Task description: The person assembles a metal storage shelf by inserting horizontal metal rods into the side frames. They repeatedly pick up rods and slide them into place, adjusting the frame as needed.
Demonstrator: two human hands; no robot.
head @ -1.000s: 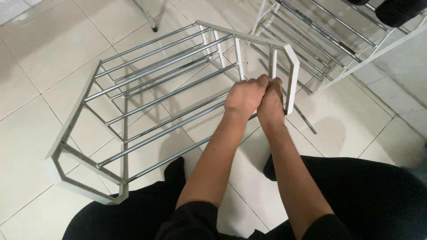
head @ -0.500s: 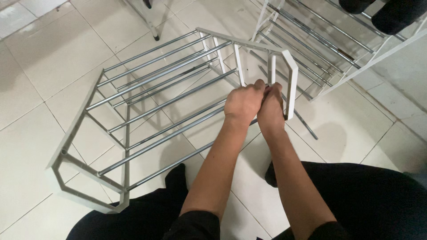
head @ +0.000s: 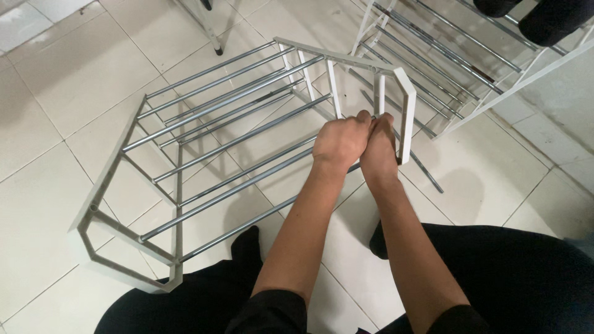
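Bare forearms, black sleeves (head: 272, 309) pushed up past the elbows, black trousers (head: 513, 272), black socks (head: 247, 244) on both feet.

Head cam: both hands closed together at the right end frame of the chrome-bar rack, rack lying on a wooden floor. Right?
Not quite. The head view shows the left hand and right hand closed together at the white end frame of the rack, but the floor is pale tile, not wood.
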